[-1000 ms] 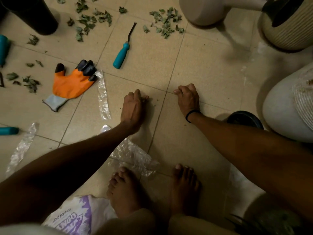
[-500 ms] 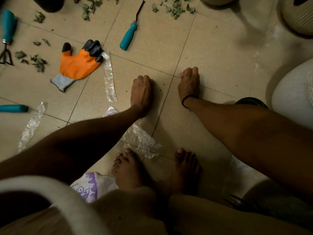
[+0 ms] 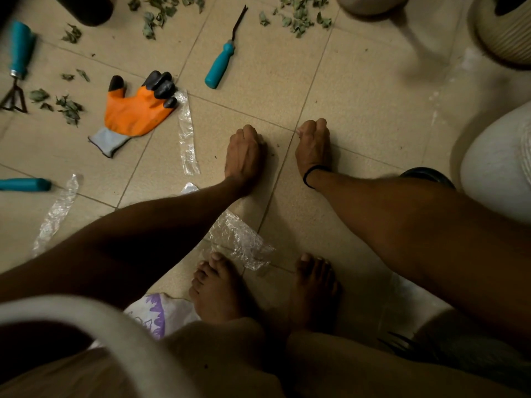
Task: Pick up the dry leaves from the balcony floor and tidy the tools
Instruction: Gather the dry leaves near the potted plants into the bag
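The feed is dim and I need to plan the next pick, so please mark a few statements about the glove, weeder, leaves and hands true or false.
1. The glove lies on the floor, worn by no hand. True.
2. The right hand holds the weeder. False: the weeder lies on the floor, beyond both hands.
3. Leaves lie scattered near the top of the view. True.
4. The band is on the left wrist. False: it is on the right wrist.
5. The left hand has its fingers curled. True.
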`<state>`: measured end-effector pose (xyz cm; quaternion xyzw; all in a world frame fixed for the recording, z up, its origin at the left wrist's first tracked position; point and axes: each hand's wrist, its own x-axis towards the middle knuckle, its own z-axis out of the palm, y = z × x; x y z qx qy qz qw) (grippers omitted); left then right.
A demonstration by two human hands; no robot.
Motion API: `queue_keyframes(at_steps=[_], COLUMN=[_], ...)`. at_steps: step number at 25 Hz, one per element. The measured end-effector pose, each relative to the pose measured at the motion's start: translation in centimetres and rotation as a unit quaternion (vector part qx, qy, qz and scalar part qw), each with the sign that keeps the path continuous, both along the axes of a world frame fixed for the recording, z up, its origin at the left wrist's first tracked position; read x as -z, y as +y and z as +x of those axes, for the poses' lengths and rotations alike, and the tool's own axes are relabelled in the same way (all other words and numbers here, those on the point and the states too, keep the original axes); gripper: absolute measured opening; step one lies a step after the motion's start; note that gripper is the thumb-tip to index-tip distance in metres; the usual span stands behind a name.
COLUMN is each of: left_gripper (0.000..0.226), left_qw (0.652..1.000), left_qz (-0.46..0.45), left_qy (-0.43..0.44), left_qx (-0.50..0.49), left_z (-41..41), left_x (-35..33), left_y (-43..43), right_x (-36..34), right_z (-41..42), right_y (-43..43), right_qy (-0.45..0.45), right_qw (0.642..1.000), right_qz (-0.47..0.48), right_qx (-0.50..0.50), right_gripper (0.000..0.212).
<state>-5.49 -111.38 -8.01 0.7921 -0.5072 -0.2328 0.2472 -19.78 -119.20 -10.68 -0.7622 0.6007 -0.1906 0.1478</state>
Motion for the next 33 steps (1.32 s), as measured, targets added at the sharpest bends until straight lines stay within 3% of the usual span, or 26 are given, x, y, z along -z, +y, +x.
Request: queue_keyframes(at_steps=[4, 6, 11, 16, 21, 26, 33], left_gripper=[0.004, 0.012, 0.022, 0.021, 0.021, 0.02, 0.018], left_qw=[0.998, 0.997, 0.994, 0.994, 0.995, 0.997, 0.998], left_qz=[-0.045, -0.054, -0.026, -0.042, -0.038, -0.035, -0.032], left_qy=[0.048, 0.052, -0.079, -0.084, -0.077, -0.067, -0.055], left_qx=[0.02, 0.03, 0.07, 0.058, 0.042, 0.029, 0.015], left_z=[0.7, 0.8, 0.9, 1.0, 0.9, 0.7, 0.9], left_x=[-0.3, -0.1, 0.5, 0.4, 0.3, 0.1, -0.2], left_y=[0.4, 0.8, 1.2, 1.0, 0.9, 1.0, 0.9], right_x=[-0.1, 0.0, 1.0, 1.8, 1.5, 1.4, 0.3], right_z=[0.4, 0.5, 0.4, 0.0, -0.1, 0.1, 0.9], right_y=[0.8, 1.1, 1.3, 1.2, 1.4, 1.3, 0.9], right_qy=[-0.054, -0.048, -0.035, -0.052, -0.05, -0.052, -0.008], right_qw=[0.995, 0.991, 0.974, 0.971, 0.97, 0.972, 0.982], right_qz=[-0.044, -0.048, -0.091, -0.092, -0.083, -0.078, -0.074], right_qx=[-0.072, -0.116, -0.204, -0.213, -0.221, -0.216, -0.175], right_gripper=[0.011, 0.013, 0.01, 0.011, 0.029, 0.01, 0.006])
